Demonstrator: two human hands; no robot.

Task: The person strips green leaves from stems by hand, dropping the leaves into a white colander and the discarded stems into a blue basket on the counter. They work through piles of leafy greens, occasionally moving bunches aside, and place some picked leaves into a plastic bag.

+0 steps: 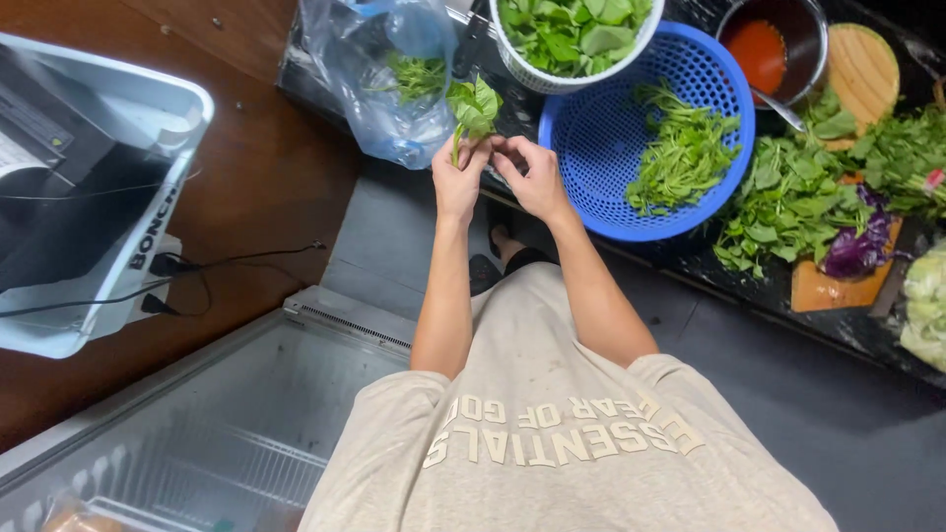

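My left hand (459,175) grips the stem of a leafy green sprig (473,108), whose leaves stand up above my fingers. My right hand (529,172) sits right beside it, fingers pinched at the same stem. Both hands hover at the counter's edge, between a clear plastic bag (379,69) with greens inside and a blue colander (601,148) that holds a heap of green stems (682,158). A white basket (552,81) full of picked leaves stands just beyond my hands.
Loose greens (788,197) and purple cabbage (859,246) lie on a wooden board (828,291) at the right. A pot of red sauce (764,44) with a spoon stands behind. A grey bin (148,187) sits left, a glass-topped chest freezer (227,414) below.
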